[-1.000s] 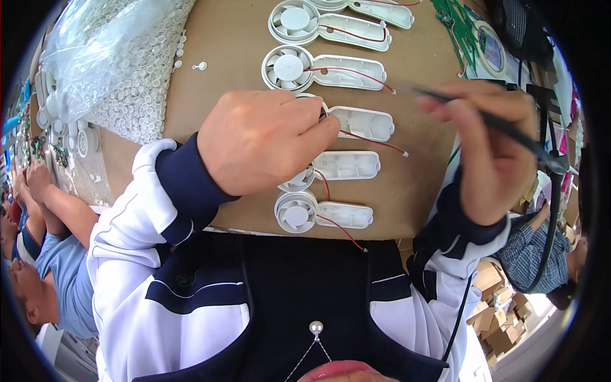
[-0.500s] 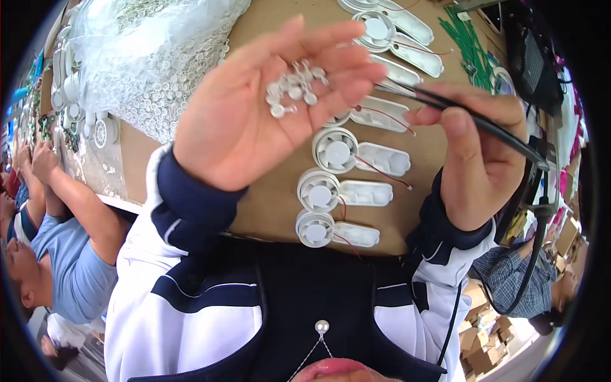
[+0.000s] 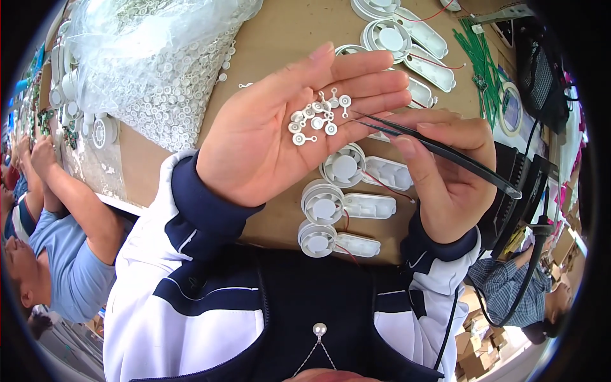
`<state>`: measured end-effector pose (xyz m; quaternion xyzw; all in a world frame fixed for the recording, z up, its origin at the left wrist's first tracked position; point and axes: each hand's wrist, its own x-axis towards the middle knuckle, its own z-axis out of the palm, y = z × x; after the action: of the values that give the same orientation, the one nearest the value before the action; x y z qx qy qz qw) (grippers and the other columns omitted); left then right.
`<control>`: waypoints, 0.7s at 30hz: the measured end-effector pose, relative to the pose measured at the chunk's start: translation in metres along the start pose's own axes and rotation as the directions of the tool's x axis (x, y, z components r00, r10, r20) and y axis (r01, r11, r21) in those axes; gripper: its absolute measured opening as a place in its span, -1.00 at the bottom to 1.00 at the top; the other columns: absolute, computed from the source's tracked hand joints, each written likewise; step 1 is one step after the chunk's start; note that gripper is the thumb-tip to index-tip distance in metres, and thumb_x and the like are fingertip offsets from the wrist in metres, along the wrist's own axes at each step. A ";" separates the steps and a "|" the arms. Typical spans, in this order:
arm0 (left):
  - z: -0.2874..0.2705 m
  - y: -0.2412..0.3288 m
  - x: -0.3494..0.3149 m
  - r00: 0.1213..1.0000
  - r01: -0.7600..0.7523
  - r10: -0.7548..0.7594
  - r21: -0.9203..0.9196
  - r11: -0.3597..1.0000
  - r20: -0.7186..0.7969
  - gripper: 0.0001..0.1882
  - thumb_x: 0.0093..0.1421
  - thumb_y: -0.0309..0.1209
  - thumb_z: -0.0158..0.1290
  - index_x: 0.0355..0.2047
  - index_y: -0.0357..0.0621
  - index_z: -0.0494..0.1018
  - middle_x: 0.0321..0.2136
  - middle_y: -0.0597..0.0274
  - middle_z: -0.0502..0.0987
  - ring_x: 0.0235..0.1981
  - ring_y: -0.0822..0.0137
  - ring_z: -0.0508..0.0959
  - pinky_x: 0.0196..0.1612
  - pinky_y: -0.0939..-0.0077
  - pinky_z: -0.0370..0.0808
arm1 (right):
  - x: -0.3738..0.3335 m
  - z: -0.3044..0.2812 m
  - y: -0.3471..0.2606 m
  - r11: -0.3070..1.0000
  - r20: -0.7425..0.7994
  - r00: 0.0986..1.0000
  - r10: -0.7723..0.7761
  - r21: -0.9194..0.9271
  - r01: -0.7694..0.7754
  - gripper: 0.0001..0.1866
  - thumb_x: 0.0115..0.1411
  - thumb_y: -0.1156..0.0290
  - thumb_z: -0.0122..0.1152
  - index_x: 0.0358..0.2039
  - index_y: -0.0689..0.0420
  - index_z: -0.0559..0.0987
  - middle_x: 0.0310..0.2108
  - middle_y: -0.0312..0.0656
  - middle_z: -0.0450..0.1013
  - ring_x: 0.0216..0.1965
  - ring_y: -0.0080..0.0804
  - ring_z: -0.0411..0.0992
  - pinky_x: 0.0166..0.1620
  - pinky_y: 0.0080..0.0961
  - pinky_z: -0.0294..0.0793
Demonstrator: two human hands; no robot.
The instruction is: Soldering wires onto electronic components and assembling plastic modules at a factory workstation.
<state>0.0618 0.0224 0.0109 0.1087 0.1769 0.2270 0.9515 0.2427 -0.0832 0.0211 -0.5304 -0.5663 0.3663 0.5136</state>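
My left hand [image 3: 254, 137] lies palm up with fingers stretched out. Several small white plastic parts [image 3: 317, 123], each a round disc with a thin looped tail, rest loose on its palm and finger roots. Black tweezers [image 3: 445, 151] are gripped in my right hand [image 3: 449, 172]. Their two tips sit slightly apart beside the parts, at the edge of the left palm, with nothing visible between them. Beneath both hands, white handheld fan housings [image 3: 344, 167] with red wires lie in a column, some partly hidden by my hands.
A clear plastic bag [image 3: 156, 70] full of similar white parts fills the table's far left. Green wires [image 3: 476, 67] and a roll of tape [image 3: 510, 108] lie at the far right. A co-worker in a blue shirt [image 3: 83, 254] works at the left.
My right hand has moved left and slightly down, bringing the tweezer tips to the parts. My left hand has shifted right and a little downward, its palm still up.
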 end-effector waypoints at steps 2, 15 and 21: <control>0.001 -0.003 -0.001 1.000 -0.003 0.003 0.009 1.000 0.000 -0.36 0.52 -0.16 -0.39 0.38 -0.48 0.01 0.36 -0.36 0.12 0.42 -0.10 0.14 0.45 0.16 0.14 | -0.001 0.002 0.001 1.000 -0.006 1.000 -0.007 0.006 0.007 -0.71 0.13 0.81 0.17 -0.18 0.26 0.39 -0.14 0.20 0.52 -0.14 -0.05 0.55 -0.02 -0.28 0.56; 0.004 -0.010 -0.004 0.997 -0.033 0.029 -0.055 0.998 -0.065 -0.49 0.49 -0.25 -0.15 0.18 -0.53 0.33 0.09 -0.17 0.50 0.20 0.05 0.48 0.26 0.38 0.41 | -0.005 0.005 0.002 0.998 -0.040 0.997 -0.066 0.000 0.066 -0.74 0.17 0.82 0.13 -0.18 0.26 0.38 -0.15 0.22 0.52 -0.19 -0.09 0.55 -0.04 -0.32 0.58; 0.007 -0.005 -0.005 0.993 -0.008 0.016 0.066 0.998 -0.120 -0.40 0.53 -0.21 -0.37 0.33 -0.52 0.12 0.22 -0.26 0.35 0.20 0.06 0.45 0.19 0.42 0.46 | -0.006 -0.009 -0.018 0.997 -0.072 0.995 -0.073 0.018 0.075 -0.74 0.17 0.81 0.13 -0.18 0.25 0.39 -0.18 0.23 0.53 -0.20 -0.11 0.55 -0.06 -0.38 0.57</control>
<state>0.0625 0.0152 0.0178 0.1272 0.2407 0.2330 0.9336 0.2472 -0.0932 0.0395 -0.5165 -0.5632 0.3337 0.5520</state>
